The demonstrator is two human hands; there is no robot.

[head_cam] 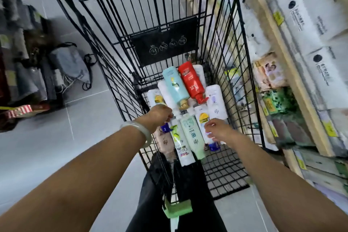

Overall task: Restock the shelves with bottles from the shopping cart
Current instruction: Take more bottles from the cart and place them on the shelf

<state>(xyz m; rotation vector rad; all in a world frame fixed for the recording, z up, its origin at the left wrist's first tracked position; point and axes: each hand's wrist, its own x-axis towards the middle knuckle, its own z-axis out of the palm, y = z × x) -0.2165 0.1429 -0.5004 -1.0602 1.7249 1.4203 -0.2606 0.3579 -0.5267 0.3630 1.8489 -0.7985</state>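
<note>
Head view looks down into a black wire shopping cart that stands just beside the wooden shelves on the person's right. The bottles lie flat in a heap on the bottom of the cart. A light blue bottle and a red bottle are on top at the far side, and a white bottle with purple print lies by the right wall. Nearer are a pale green bottle, a white bottle with yellow label and a beige bottle. Both arms reach into the cart. The left hand, with a pale bangle on the wrist, is over the heap with its fingers curled down; they are hidden under the hand, so I cannot tell if they grip something. The right hand hovers over the near bottles, fingers loose and spread, holding nothing. On the grey tiled floor at the left lies a grey bag.
</note>
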